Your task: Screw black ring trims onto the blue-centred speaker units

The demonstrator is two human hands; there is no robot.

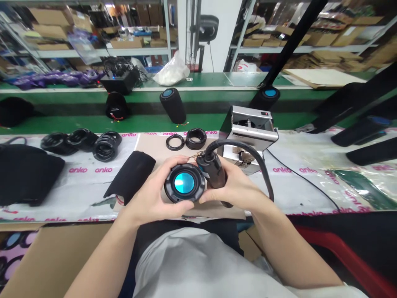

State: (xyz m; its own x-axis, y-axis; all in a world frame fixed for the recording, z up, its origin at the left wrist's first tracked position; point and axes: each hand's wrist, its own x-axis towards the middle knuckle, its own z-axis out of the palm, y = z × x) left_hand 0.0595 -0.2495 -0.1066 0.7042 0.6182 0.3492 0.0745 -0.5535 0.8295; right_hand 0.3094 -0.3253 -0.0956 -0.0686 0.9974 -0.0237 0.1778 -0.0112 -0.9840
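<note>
My left hand (155, 194) is closed around a round black speaker (184, 183) with a shiny blue centre, which faces up at me. In my right hand (237, 186) is a black corded electric screwdriver (214, 171), its thick cable arching up and to the right. The right thumb comes close to the speaker's rim; whether it touches I cannot tell. The screwdriver's tip is hidden. Just beyond my hands lie a thin black ring (175, 142) and a thicker black ring (195, 138). A black fabric sleeve (130, 176) rests left of my left hand.
A metal screw feeder (248, 128) stands behind my right hand. Several black ring housings (107, 145) sit at the left. Finished-looking cylindrical speakers (173, 105) stand on the green conveyor (201, 120). A black cloth pile (31, 174) lies far left. Flat plastic bags (366, 186) are at right.
</note>
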